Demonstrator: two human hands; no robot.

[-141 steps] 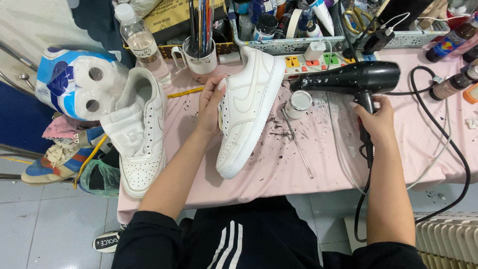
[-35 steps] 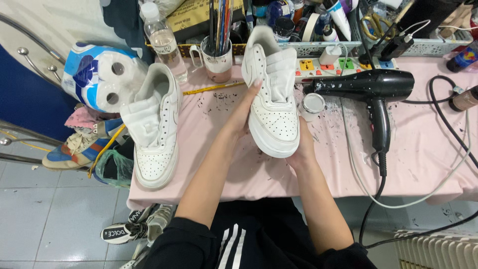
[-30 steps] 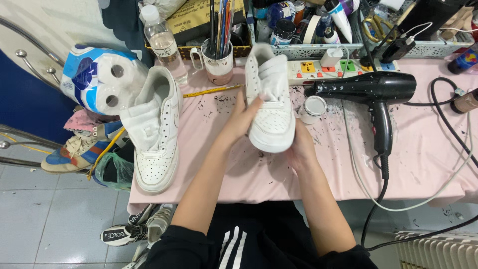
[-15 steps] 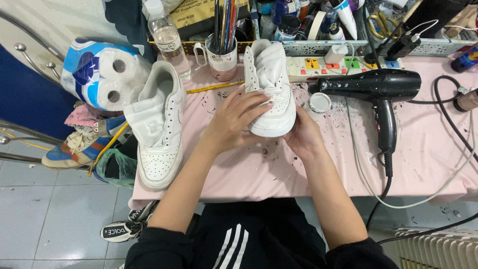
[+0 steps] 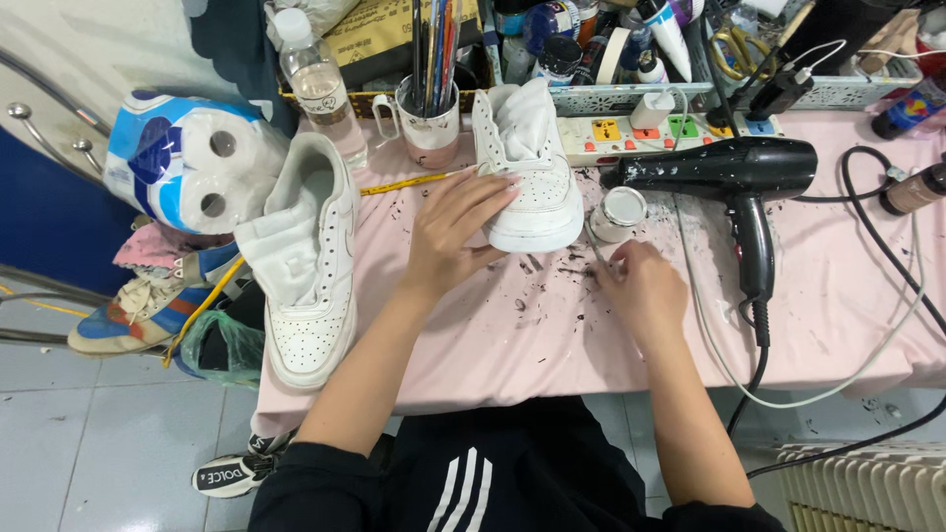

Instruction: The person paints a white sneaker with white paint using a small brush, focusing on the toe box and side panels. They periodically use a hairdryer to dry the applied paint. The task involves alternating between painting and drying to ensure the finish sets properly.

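A white sneaker (image 5: 537,192) stands on the pink table cover (image 5: 473,335), toe toward me and stuffed with white paper. My left hand (image 5: 455,234) lies against its left side and steadies it, fingers spread over the toe. To the right, my right hand (image 5: 642,291) rests on the cover below a small white jar (image 5: 621,213). Its fingers pinch a thin brush (image 5: 594,246). A second white sneaker (image 5: 307,266) lies at the table's left edge.
A black hair dryer (image 5: 734,177) lies right of the jar, its cord trailing off the table. At the back stand a mug of brushes (image 5: 432,118), a power strip (image 5: 670,133), a water bottle (image 5: 315,84) and crowded trays. A toilet-roll pack (image 5: 182,163) sits at the left.
The sneaker has been set down on the table. My right hand left it and moved right to the thin brush by the jar; my left hand stays on it.
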